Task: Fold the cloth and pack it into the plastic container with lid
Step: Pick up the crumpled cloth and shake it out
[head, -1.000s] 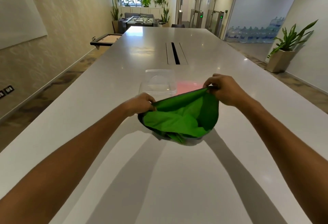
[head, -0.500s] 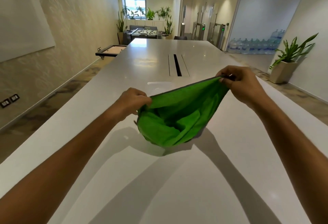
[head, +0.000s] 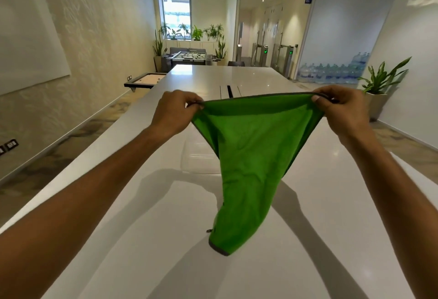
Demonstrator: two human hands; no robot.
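Note:
A green cloth (head: 251, 156) with a grey hem hangs in the air above the white table (head: 331, 203), stretched along its top edge. My left hand (head: 176, 111) pinches its left corner and my right hand (head: 341, 109) pinches its right corner. The cloth droops to a point whose tip hangs just above or on the tabletop; I cannot tell which. Behind the cloth, the clear plastic container (head: 198, 158) stands on the table, partly hidden by the fabric. Its lid is not visible.
A cable slot (head: 229, 91) runs along the table's middle, farther away. A potted plant (head: 379, 94) stands on the floor at the right, past the table's edge. A low tray table (head: 144, 80) sits by the left wall.
Both hands rose and moved apart, lifting the bunched cloth off the table and spreading it so it hangs open. The pink patch beside the container is now covered.

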